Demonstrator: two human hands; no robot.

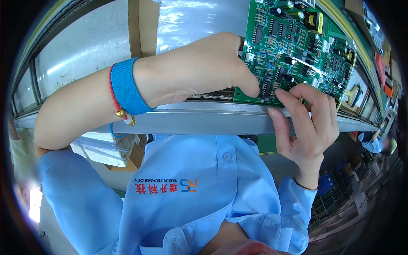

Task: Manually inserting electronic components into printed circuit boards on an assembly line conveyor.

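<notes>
A green circuit board (293,46) lies flat, just past a long grey metal rail (204,117) that runs along the edge of the work place. The board is full of small parts: black chips, little round cans and a yellow block.

The left hand (199,70) comes over the rail and rests on the near left corner of the board. Its fingers are curled in. The thumb (248,85) presses down on the board's near edge, and the other fingers hide behind the hand, so I cannot tell how they hold. A blue wrist strap (127,87) and a red string bracelet (115,100) with small gold beads sit on that wrist.

The right hand (308,123) is at the near edge of the board too, just right of the left thumb. Its fingertips (282,93) are pinched close together on the edge, or on something tiny there. It is too small to tell which.

What could go wrong? Both hands hold the board only at one edge, close to the rail. If a thumb slips, the board could tip or slide and bump the rail. The pinching fingers are right next to the small parts, so a hard push could bend one. The bracelet beads hang near the rail and could catch on it.
</notes>
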